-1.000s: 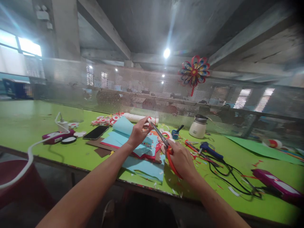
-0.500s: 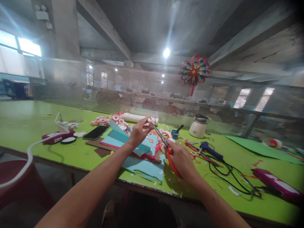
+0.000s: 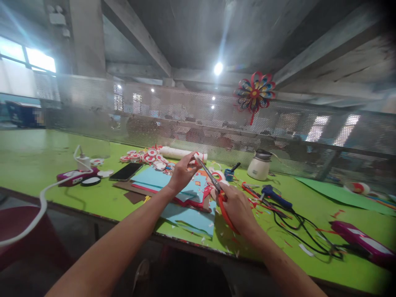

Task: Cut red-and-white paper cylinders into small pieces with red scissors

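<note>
Gripping red-handled scissors [image 3: 216, 187] — blades up, tips blurry

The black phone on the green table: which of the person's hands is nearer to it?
Left. The left hand is raised just right of the phone, pinching a small paper piece. The right hand, gripping the red-handled scissors, sits farther right, beyond the blue paper sheets.

No readable text

Nothing on the green table [image 3: 46, 152], the phone [image 3: 126, 171] or the paper discs [image 3: 145, 156] carries lettering, labels, brands or numbers that can be made out; all are too small or blurred.
</note>
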